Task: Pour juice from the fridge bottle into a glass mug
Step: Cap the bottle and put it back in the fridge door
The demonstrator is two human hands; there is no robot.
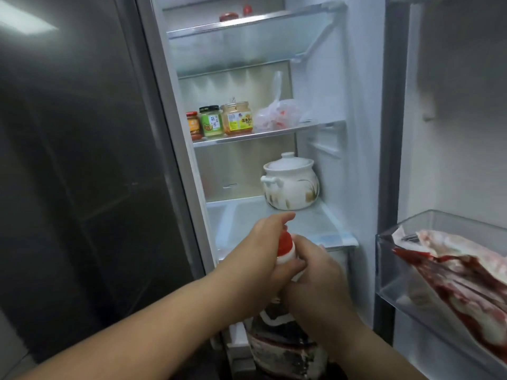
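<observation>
Juice bottle [274, 346] held upright low in the middle of the view, in front of the open fridge [343, 160]; dark liquid fills its body, its base runs out of view, and a red cap [285, 242] sits on its white neck. Both hands are closed at the top of it: the left hand [260, 242] wraps over and round the red cap, thumb curled beneath it; the right hand [315, 272] grips the neck just below, from the right; the two hands touch.

Behind them the lowest glass shelf [241, 223] carries a lidded white ceramic pot [289, 185] at its back right, contents hidden; the left and front of that shelf lie bare, and its front edge is just beyond the hands. The middle shelf [260, 135] holds three jars in a row on the left, a small red-lidded jar [193, 126], a green-labelled jar [211, 122] with pale contents and an amber jar [237, 117], close side by side; a knotted plastic bag [279, 113] with red and white pieces lies to their right. The top shelf [247, 26] bears two small red things at the back, too blurred to tell.

On the right the clear door bin [384, 270] holds a red and white packet [452, 270] lying slanted, well apart from the hands; on the left the dark closed door [82, 160] stands near the left forearm.
</observation>
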